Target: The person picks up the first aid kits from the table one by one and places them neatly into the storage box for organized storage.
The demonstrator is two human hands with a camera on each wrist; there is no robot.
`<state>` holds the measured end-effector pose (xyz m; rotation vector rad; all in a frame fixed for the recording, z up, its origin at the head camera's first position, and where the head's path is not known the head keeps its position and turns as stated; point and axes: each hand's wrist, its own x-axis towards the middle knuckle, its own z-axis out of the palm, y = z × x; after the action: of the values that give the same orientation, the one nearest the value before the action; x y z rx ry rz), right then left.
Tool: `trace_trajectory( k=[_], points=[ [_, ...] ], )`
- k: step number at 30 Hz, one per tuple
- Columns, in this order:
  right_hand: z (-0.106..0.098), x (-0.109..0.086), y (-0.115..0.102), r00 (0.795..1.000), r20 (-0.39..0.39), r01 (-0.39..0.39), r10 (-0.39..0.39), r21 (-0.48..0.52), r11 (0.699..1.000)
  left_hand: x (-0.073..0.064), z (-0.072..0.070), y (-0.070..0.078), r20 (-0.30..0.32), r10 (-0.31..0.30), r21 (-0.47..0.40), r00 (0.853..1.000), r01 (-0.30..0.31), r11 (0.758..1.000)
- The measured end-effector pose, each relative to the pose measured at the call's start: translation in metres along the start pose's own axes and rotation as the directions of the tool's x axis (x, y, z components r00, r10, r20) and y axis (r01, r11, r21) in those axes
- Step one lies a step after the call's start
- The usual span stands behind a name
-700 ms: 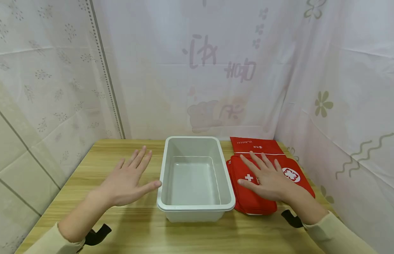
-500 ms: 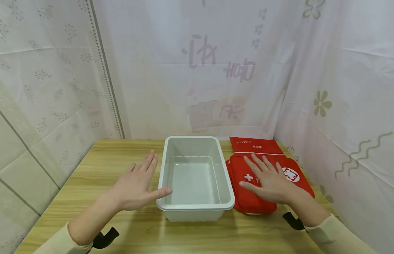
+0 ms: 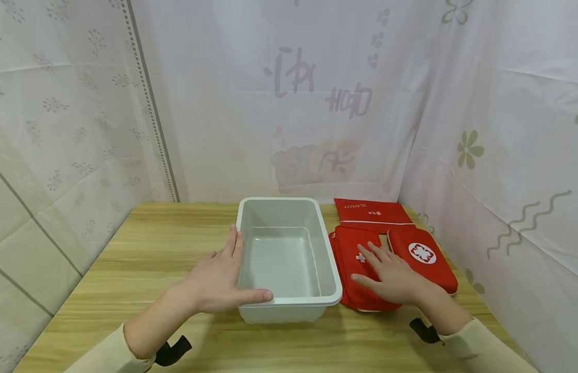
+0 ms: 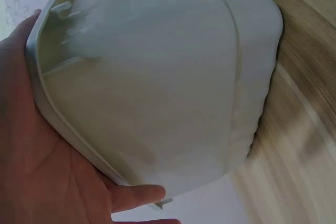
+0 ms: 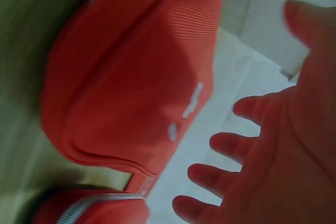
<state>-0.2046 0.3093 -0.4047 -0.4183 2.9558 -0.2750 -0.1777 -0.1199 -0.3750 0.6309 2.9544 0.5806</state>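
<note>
A pale grey plastic tub (image 3: pixel 307 300) stands mid-table with nothing inside. My left hand (image 3: pixel 214 285) lies against its near left corner, fingers straight along the left rim and thumb stretched over the near rim. The left wrist view has the tub's outer wall (image 4: pixel 157 93), with the left palm (image 4: pixel 47 166) along the rim edge. Over a red first-aid pouch (image 3: pixel 349 248) with a white cross, my right hand (image 3: pixel 389 274) hovers with fingers spread, holding nothing. In the right wrist view a gap separates this hand (image 5: pixel 283 145) from the red pouch (image 5: pixel 131 87).
Right of the pouch lies a red zipped case (image 3: pixel 438 272) with a round white emblem. A flat red pouch (image 3: pixel 368 212) lies behind both. The wooden table (image 3: pixel 172 233) meets pale patterned curtains (image 3: pixel 251 134) at the back and sides.
My left hand has moved right and slightly down, from beside the tub onto its near left corner. The right hand stays over the first-aid pouch, having shifted only slightly. The view has shifted a little.
</note>
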Motion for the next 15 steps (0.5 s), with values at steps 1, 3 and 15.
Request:
trace_trajectory(
  k=[1,3,15],
  points=[
    [0.002,0.001,0.002,1.000,0.006,0.000,0.000,-0.005,1.000,0.000,0.000,0.000,-0.001,-0.004,0.001,1.000,0.004,1.000],
    [0.007,0.003,0.005,1.000,0.018,-0.009,0.009,-0.010,1.000,0.001,0.001,0.001,0.000,-0.013,0.002,1.000,0.013,1.000],
    [0.029,0.008,0.016,1.000,0.022,-0.004,0.003,0.031,1.000,0.001,0.002,0.001,0.035,-0.052,-0.063,0.998,0.054,0.997]
  ],
)
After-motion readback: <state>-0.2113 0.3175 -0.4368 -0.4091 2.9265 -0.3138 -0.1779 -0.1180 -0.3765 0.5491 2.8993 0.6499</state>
